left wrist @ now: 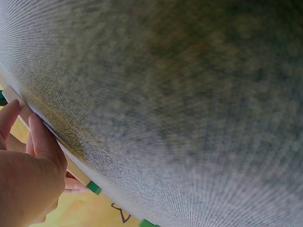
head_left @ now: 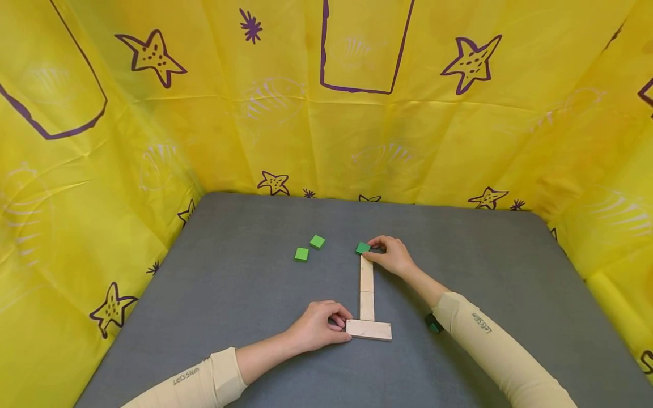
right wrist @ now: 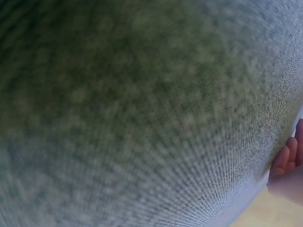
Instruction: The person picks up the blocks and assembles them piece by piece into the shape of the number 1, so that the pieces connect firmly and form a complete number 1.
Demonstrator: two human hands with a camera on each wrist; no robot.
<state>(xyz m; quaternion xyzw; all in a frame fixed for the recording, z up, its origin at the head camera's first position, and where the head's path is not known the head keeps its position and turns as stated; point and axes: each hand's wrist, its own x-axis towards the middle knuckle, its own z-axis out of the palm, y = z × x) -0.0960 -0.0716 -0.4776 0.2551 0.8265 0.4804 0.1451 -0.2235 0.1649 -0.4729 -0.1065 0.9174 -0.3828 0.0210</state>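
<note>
Three pale wooden blocks lie flat on the grey table (head_left: 245, 294) as an upside-down T: a cross block (head_left: 372, 330) nearest me and two blocks (head_left: 367, 289) end to end running away from it. My left hand (head_left: 340, 326) has curled fingers holding the cross block's left end. In the left wrist view that hand (left wrist: 28, 175) sits by the block's thin edge (left wrist: 14, 96). My right hand (head_left: 371, 251) pinches a green square block (head_left: 362, 247) at the far tip of the line. The right wrist view shows only blurred table and fingertips (right wrist: 289, 158).
Two more green squares (head_left: 301, 254) (head_left: 317, 242) lie loose to the left of the line. Yellow cloth with purple stars (head_left: 153, 54) walls in the table on three sides. A small dark green object (head_left: 432, 324) sits by my right sleeve.
</note>
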